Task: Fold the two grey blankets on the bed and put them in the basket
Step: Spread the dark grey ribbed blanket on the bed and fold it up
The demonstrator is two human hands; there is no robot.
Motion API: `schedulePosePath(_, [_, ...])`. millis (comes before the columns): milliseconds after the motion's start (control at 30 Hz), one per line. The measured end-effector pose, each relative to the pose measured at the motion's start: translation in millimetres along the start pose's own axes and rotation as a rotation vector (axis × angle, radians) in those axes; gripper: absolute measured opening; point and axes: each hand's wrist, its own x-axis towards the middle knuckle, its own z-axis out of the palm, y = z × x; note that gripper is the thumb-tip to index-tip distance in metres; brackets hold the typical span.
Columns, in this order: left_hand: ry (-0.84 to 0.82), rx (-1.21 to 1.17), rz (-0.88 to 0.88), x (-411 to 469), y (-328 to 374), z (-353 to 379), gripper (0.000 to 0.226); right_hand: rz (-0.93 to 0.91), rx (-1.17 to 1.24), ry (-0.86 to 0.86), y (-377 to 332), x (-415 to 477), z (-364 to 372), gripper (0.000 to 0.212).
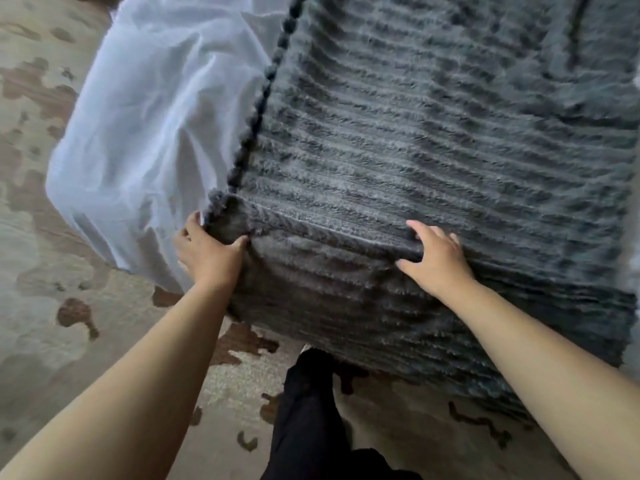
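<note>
- While I stand at the corner of the bed (114, 161), I count one grey blanket (433, 133) in view, spread over the white sheet and draped off the near edge.
- Left hand (207, 252) grips its corner, beside one pom-pom trim (261, 98).
- Right hand (438, 259) pinches a fold ridge between thumb and fingers.
- Both hands holding; one patterned rug (52, 323) below.
</note>
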Motion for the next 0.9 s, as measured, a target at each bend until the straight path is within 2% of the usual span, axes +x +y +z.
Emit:
schedulePosePath(67, [-0.070,-0.060,-0.023,10,-2,-1,0.070,0.044,0.040,-0.115,-9,13,2,0.049])
schedulePosePath(133, [-0.157,-0.113,0.049,17,-3,-4,0.044,0.045,0.009,-0.181,-8,21,3,0.030])
schedulePosePath(233, [-0.193,-0.250,0.173,24,-2,-10,0.025,0.038,0.015,-0.230,-2,24,-1,0.029])
schedulePosePath(300, [-0.191,-0.333,0.184,30,-1,-11,0.028,0.045,-0.003,-0.285,3,23,-6,0.037])
schedulePosePath(367, [-0.183,-0.293,0.164,34,1,-9,0.032,0.057,-0.075,-0.341,11,22,-12,0.040])
schedulePosePath(500, [-0.011,0.187,0.185,25,27,4,0.055,0.112,-0.126,-0.402,24,21,-25,0.030])
schedulePosePath(533, [0.033,0.250,0.231,16,39,7,0.059,0.136,-0.113,-0.397,28,20,-26,0.028])
schedulePosePath(600, [0.050,0.277,0.444,-10,68,17,0.061,0.171,-0.092,-0.381,38,19,-24,0.025])
schedulePosePath(733, [-0.048,0.342,0.887,-86,112,43,0.036,0.210,-0.009,-0.354,53,18,-13,0.034])
schedulePosePath(767, [-0.108,0.355,0.962,-106,119,51,0.030,0.206,0.014,-0.338,55,18,-10,0.030])
schedulePosePath(833, [-0.287,0.385,1.051,-141,128,71,0.024,0.186,0.035,-0.304,59,20,-6,0.023])
schedulePosePath(900, [-0.506,0.455,1.006,-170,128,96,0.030,0.140,0.041,-0.296,64,22,-4,0.027])
